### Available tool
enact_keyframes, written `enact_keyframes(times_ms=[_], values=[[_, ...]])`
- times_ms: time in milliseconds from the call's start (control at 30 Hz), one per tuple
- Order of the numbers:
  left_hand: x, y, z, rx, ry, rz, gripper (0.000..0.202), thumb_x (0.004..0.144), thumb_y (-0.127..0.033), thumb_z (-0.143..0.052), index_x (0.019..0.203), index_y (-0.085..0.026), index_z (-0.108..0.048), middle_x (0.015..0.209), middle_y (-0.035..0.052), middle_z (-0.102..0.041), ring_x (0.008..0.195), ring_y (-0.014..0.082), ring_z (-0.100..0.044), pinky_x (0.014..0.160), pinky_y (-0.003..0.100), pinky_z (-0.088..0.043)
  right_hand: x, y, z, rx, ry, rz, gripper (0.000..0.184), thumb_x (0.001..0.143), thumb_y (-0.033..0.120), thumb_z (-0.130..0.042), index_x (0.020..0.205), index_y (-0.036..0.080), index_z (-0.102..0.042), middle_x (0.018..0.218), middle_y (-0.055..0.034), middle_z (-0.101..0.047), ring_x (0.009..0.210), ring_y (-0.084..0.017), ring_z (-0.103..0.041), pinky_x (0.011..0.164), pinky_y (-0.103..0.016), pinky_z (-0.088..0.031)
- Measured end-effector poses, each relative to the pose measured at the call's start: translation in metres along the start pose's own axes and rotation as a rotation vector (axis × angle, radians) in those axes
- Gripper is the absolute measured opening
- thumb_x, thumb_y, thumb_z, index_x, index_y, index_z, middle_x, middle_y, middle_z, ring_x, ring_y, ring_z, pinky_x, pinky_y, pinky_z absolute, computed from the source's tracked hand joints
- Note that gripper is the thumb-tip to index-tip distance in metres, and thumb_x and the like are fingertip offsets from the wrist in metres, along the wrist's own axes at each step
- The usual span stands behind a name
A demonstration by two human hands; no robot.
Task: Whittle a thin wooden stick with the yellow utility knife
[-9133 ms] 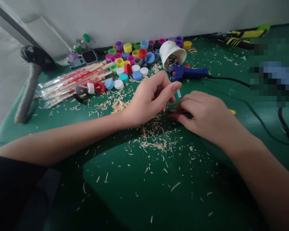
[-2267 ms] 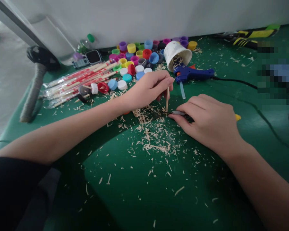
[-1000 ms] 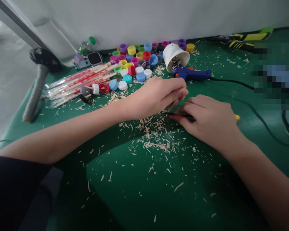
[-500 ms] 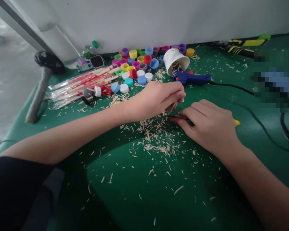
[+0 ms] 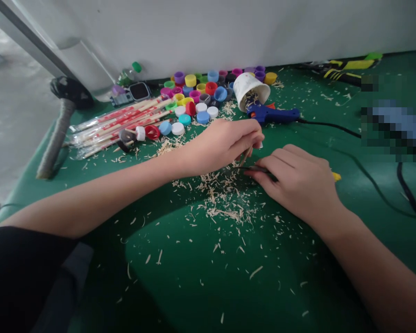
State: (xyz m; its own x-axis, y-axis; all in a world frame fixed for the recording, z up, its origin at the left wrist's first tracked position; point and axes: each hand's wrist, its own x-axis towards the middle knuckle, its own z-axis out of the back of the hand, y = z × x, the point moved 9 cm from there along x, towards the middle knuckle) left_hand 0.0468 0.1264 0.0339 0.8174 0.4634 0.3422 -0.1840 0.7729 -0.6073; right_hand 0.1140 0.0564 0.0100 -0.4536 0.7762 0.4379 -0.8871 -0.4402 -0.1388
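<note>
Left hand [image 5: 222, 144] pinched on thin wooden stick [image 5: 244, 157]; stick's long axis steep, lower tip down at counter [image 5: 194, 277], just left of right hand [image 5: 298, 182]. Right hand closed over knife [image 5: 260, 169], blade lying flat, pointing left, meeting stick tip. Yellow handle end [image 5: 336, 176] pokes out behind hand. Contact point blurred; upper stick hidden in fingers. Shavings [image 5: 222, 203] beneath; glue gun [image 5: 273, 114] beyond.
</note>
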Motion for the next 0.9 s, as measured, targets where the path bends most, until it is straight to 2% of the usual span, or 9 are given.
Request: enact_keyframes(times_ms=[233,400,567,767,900], values=[[0.000,-0.003,-0.004,0.073,0.021,0.012,0.026,0.096,-0.019,-0.037,0.083,-0.017,-0.059,0.072,-0.0004,-0.065,0.061,0.0085,-0.059,0.060,0.023,-0.044,0.004,-0.005,-0.006,0.048,0.055,-0.035,0.029,0.092,0.036,-0.051,0.072,0.017,-0.061,0.070,-0.0042,-0.060,0.072,-0.017,-0.053,0.053,-0.030,-0.028],[0.001,-0.008,-0.005,0.135,0.022,-0.023,0.025,0.095,-0.019,-0.037,0.081,-0.017,-0.058,0.069,0.0000,-0.064,0.058,0.0084,-0.056,0.057,0.024,-0.041,0.004,-0.009,-0.010,0.065,0.073,-0.064,0.029,0.091,0.039,-0.052,0.076,0.017,-0.064,0.073,-0.0054,-0.061,0.073,-0.018,-0.055,0.052,-0.029,-0.028],[-0.001,-0.015,-0.008,0.183,0.035,-0.094,0.021,0.095,-0.019,-0.039,0.082,-0.017,-0.056,0.068,0.0003,-0.062,0.057,0.0080,-0.052,0.054,0.024,-0.038,0.004,-0.006,-0.018,0.069,0.161,-0.063,0.027,0.091,0.039,-0.052,0.085,0.017,-0.067,0.080,-0.0063,-0.064,0.075,-0.019,-0.056,0.052,-0.030,-0.026],[0.001,-0.005,-0.003,0.111,0.023,0.023,0.025,0.096,-0.018,-0.036,0.083,-0.016,-0.058,0.073,0.0006,-0.065,0.060,0.0065,-0.056,0.059,0.021,-0.042,0.003,0.003,-0.004,0.067,0.075,0.010,0.026,0.094,0.029,-0.048,0.077,0.015,-0.063,0.073,-0.0058,-0.061,0.072,-0.018,-0.052,0.058,-0.031,-0.034],[0.001,-0.002,-0.002,0.050,0.014,0.056,0.026,0.096,-0.018,-0.036,0.083,-0.016,-0.059,0.072,0.0002,-0.066,0.062,0.0062,-0.058,0.062,0.020,-0.043,0.004,0.000,0.001,0.036,0.053,-0.004,0.025,0.093,0.027,-0.048,0.075,0.017,-0.061,0.068,-0.0048,-0.056,0.068,-0.018,-0.047,0.058,-0.032,-0.034]])
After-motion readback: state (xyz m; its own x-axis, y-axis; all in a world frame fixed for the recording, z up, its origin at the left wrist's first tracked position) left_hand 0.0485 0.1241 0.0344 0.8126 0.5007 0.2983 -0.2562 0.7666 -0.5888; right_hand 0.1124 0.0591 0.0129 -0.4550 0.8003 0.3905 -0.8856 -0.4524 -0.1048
